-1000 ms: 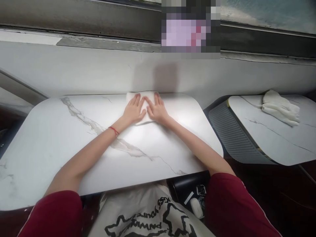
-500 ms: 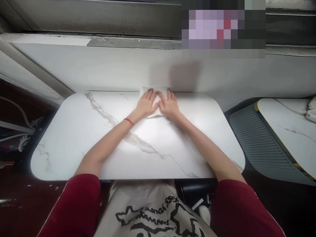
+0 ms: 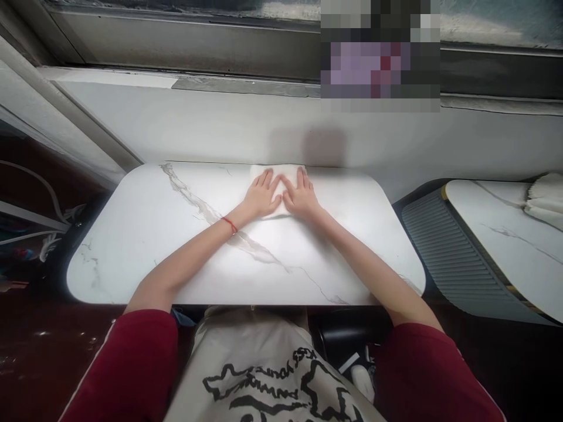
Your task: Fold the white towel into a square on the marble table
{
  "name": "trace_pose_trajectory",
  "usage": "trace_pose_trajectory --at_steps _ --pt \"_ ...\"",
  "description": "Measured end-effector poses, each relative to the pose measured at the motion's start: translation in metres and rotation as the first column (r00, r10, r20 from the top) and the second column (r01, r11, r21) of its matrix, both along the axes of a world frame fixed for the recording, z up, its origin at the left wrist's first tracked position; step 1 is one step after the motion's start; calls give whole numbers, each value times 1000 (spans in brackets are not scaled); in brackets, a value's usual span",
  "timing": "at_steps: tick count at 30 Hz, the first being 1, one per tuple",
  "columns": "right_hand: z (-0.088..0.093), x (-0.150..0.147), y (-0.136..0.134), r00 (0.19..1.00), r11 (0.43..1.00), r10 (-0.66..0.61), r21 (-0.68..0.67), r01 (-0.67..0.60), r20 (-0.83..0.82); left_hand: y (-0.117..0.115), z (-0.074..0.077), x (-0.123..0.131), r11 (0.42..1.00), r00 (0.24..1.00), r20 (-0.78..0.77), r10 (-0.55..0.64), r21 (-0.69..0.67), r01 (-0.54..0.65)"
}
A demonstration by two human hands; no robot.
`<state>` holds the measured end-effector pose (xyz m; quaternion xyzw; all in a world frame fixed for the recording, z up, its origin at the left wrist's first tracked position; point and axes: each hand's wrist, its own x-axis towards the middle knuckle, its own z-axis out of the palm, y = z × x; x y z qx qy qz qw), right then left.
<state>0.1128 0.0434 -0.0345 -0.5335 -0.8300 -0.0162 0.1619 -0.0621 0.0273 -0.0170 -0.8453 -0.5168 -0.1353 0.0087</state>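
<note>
A folded white cloth (image 3: 277, 173) lies flat at the far edge of a white marble-patterned table (image 3: 145, 234), close to the wall. My left hand (image 3: 263, 195) presses on its left part, palm down, with the fingers stretched forward. On the right part rests my right hand (image 3: 302, 196), also flat with fingers spread. The thumbs and forefingers of both hands come near each other over the middle of the cloth. A thin red string bracelet (image 3: 229, 224) circles my left wrist.
Behind the table rises a pale wall (image 3: 211, 129) below a window ledge. To the right stands a second marble-patterned table (image 3: 497, 234) with a ribbed grey side and a whitish cloth bundle (image 3: 545, 199). White cables (image 3: 39, 208) hang at the left.
The view has tilted slightly up. The cloth's far edge, which overlapped the wall line, now lies flatter at the table edge. Both hands stay flat on it.
</note>
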Motion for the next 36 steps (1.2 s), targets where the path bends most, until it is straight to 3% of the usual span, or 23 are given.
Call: trace_pose_trajectory --at_steps 4,13,18,22,28,36 --pt "-1 5 -43 997 997 73 20 -73 -29 -44 2 -4 1000 999 -25 -28 2 28" --pt "13 0 -176 984 984 171 49 -173 41 -171 7 -17 997 993 -93 -72 29 75" --pt "28 3 -218 955 956 293 11 -294 44 -215 16 -35 989 989 -94 -112 84 120" --pt "29 -2 -229 945 945 327 -10 -327 -15 -224 24 -50 993 991 -90 -95 58 100" --pt "18 -26 -219 932 937 336 -50 -345 -137 -210 29 -68 999 996 -82 -43 0 43" --pt "27 -47 -167 761 758 640 -76 -648 -104 -182 33 -94 999 989 -146 -30 -47 23"
